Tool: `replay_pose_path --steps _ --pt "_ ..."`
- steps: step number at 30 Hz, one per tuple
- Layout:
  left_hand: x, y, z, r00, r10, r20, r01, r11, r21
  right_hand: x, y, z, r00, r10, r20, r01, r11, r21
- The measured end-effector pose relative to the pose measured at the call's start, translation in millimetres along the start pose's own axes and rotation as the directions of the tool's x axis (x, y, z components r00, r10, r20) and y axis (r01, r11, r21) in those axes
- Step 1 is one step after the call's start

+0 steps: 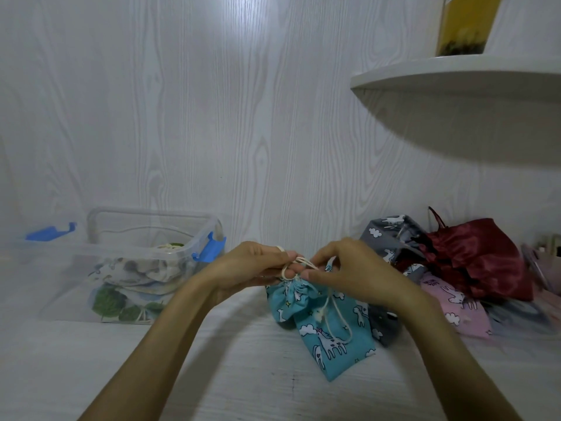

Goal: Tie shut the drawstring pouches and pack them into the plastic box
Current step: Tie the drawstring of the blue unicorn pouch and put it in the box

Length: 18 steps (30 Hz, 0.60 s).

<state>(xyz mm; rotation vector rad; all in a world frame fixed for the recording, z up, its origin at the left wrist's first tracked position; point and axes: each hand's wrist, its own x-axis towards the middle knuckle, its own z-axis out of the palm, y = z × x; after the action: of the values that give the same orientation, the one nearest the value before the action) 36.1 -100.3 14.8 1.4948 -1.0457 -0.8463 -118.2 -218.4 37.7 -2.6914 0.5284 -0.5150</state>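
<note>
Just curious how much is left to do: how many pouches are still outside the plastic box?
At least 4: a teal pouch in the person's hands, and to its right a grey pouch, a dark red satin pouch and a pink pouch. More may be hidden in that pile.

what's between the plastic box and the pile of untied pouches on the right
In the head view: both hands, left and right, working the cord of the teal pouch.

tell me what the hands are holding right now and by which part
Both the left hand and the right hand pinch the cream drawstring at the gathered neck of the teal pouch, not its cloth body.
</note>
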Motion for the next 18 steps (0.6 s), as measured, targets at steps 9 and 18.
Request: replay_pose_path --steps 9,18 --pt "2 -1 -6 0.993 -0.007 -0.121 -0.011 0.989 -0.144 -3 0 -9 0.996 -0.082 -0.02 0.084 0.977 0.197" --pt "1 -1 0 0.995 0.042 -0.093 -0.05 0.995 -0.083 3 5 7 1.0 -0.02 -0.014 0.023 0.946 0.323"
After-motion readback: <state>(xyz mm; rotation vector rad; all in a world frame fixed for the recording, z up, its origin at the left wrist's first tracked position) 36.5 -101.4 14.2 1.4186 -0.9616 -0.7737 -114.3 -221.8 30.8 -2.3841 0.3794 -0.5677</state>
